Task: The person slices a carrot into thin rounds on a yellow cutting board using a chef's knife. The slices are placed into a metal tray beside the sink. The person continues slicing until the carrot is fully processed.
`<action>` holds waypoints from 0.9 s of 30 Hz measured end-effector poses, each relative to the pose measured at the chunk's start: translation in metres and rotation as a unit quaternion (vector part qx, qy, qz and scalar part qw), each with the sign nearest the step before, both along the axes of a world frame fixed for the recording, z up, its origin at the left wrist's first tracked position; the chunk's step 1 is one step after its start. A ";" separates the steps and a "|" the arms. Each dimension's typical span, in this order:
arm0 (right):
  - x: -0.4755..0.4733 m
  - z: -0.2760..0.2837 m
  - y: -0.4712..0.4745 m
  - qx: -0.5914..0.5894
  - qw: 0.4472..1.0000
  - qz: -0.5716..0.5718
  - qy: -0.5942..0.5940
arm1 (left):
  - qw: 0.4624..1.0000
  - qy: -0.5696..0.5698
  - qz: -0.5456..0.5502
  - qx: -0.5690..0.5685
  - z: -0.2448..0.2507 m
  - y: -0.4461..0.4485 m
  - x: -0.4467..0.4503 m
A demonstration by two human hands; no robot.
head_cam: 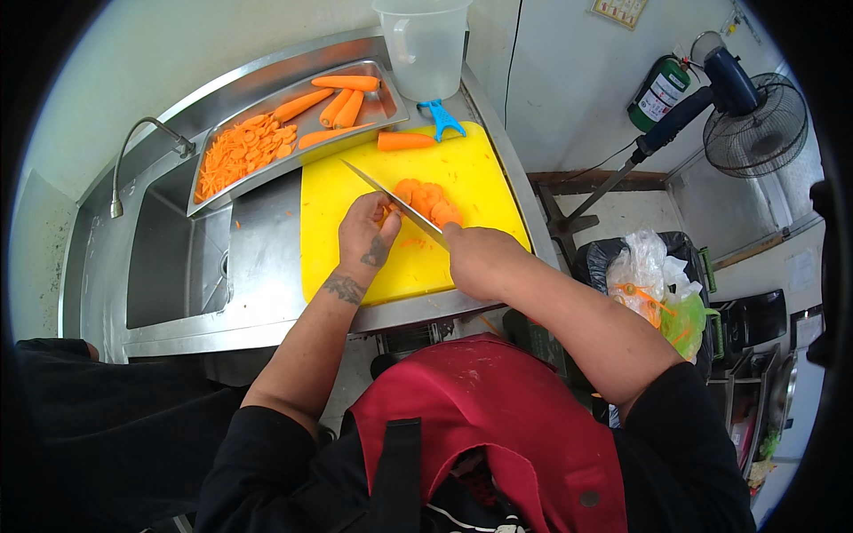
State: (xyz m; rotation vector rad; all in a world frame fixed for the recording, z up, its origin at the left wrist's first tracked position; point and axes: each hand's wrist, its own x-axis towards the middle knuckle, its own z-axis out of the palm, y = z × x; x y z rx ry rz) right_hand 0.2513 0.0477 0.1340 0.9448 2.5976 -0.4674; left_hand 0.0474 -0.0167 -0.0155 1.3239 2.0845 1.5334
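Observation:
My right hand (pixel 483 261) grips a kitchen knife (pixel 393 197) whose blade points up and left across the yellow cutting board (pixel 333 270). Left of the blade, my left hand (pixel 370 230) has its fingers curled around a small piece of carrot, mostly hidden by the fingers. Carrot slices (pixel 430 200) lie in an overlapping heap just right of the blade. At the board's far edge rest a peeled carrot piece (pixel 405 141) and a blue peeler (pixel 442 120). Beyond is a metal tray (pixel 393 106) holding whole peeled carrots (pixel 346 82) and cut carrot (pixel 243 153).
A sink basin (pixel 173 260) with a curved faucet (pixel 126 143) is at left. Behind the board stands a translucent plastic bucket (pixel 426 50). To the right are a fan (pixel 753 126), a fire extinguisher (pixel 658 93) and a lined bin (pixel 593 256). A person in dark clothing (pixel 126 426) is at lower left.

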 end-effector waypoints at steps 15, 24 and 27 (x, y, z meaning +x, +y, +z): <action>-0.001 -0.008 0.009 -0.029 0.999 -0.010 -0.009 | 0.996 -0.082 -0.001 0.045 -0.010 0.001 -0.004; 0.028 0.015 -0.006 -0.021 0.999 -0.020 -0.015 | 0.998 -0.058 0.002 0.018 -0.008 0.000 -0.003; 0.030 0.017 -0.008 -0.023 0.999 -0.020 -0.010 | 0.998 -0.060 -0.001 0.027 -0.009 0.000 -0.002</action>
